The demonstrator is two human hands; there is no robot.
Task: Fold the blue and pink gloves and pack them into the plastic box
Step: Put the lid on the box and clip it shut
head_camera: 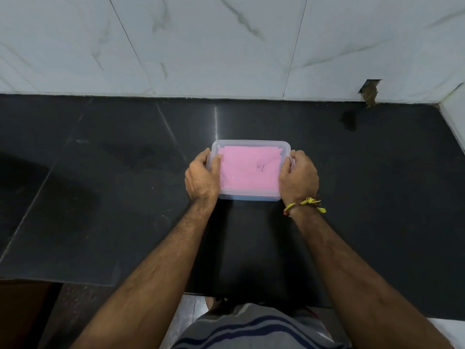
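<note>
Two bare hands grip one translucent plastic box (251, 143) that sits flat on a dark polished countertop (100, 172), roughly at the centre of the surface and nearer the tiled wall (226, 46) than the near edge. Left hand (201, 177) wraps the left short side of the box: its fingers curl over the rim and press against the outer wall, with the thumb lying along the inside of that edge. Right hand (298, 176) mirrors this on the right short side, fingers closed over the rim and thumb resting on the top edge; a yellow thread bracelet (305, 204) circles the right wrist. Both hands are thus clamped on the box walls, neither spread nor free. Inside the box lies a folded pink glove (247, 170), flat and filling most of the opening, with a small dark handwritten mark near its centre right (the characters cannot be read). Along the near wall a thin bluish band shows through the plastic beneath the pink layer; whether this is the blue glove cannot be told. At the far right, where wall meets countertop, a chipped hole (370, 93) breaks the tile. Striped fabric of the person's clothing (251, 328) appears at the near edge.
</note>
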